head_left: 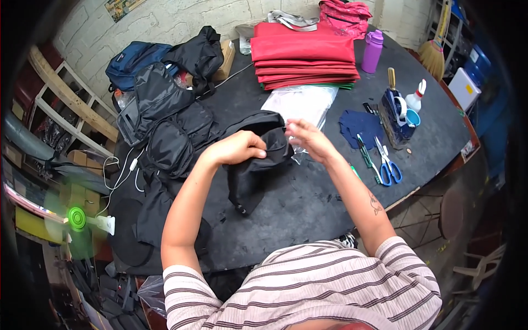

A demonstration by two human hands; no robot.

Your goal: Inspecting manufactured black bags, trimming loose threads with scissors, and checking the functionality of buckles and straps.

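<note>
A black fabric piece (pixel 256 181), which looks like a soft bag or pouch, is held up over the middle of the dark table. My left hand (pixel 239 148) is closed on its upper edge, the thumb lying on top and the fingers folded into the cloth. At the fabric's right edge is my right hand (pixel 311 140), with its fingers bent and somewhat apart; they are close to the cloth, and no grip on it shows. A lower corner of the fabric hangs down toward the table. Behind both hands lies a clear plastic sheet or bag (pixel 308 102).
Black bags (pixel 170 143) crowd the left, near a white cable (pixel 118 184) and a green fan (pixel 77 218). Folded red fabric (pixel 305 55) is stacked at the back, beside a purple bottle (pixel 373 52). To the right lie blue-handled scissors (pixel 390 172), a navy cloth (pixel 358 128) and a tool holder (pixel 397 118).
</note>
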